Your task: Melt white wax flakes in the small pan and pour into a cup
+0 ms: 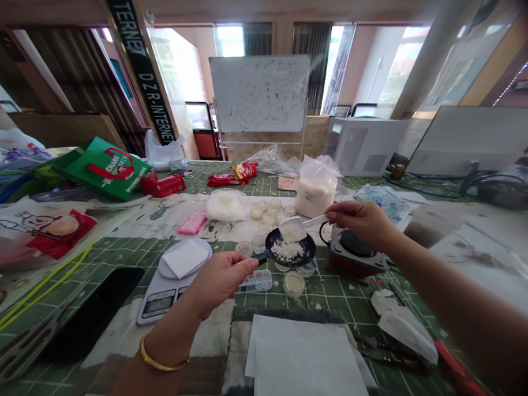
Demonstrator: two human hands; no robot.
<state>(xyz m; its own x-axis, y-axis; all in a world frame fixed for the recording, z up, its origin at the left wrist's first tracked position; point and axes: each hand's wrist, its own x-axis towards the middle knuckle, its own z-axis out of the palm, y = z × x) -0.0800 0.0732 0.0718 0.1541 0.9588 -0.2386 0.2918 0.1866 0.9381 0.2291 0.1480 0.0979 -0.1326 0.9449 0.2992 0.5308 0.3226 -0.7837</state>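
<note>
My left hand [223,280] grips the handle of a small black frying pan [311,255], held above the table. White flakes [285,252] lie in the pan. In my right hand [355,218] is the handle of a white scoop [291,228], its bowl tilted over the pan with pale flakes in it. Below the pan stands a small clear cup [294,284] with a cream-coloured filling. Right of the pan, under my right forearm, sits a small electric hot plate [356,252].
A kitchen scale [159,300] with white paper on it and a black phone [95,313] lie left. Several filled cups [271,212], a bag of white flakes [316,190] and another white bag [226,205] stand behind. White sheets [308,358] lie in front; scissors [30,345] at far left.
</note>
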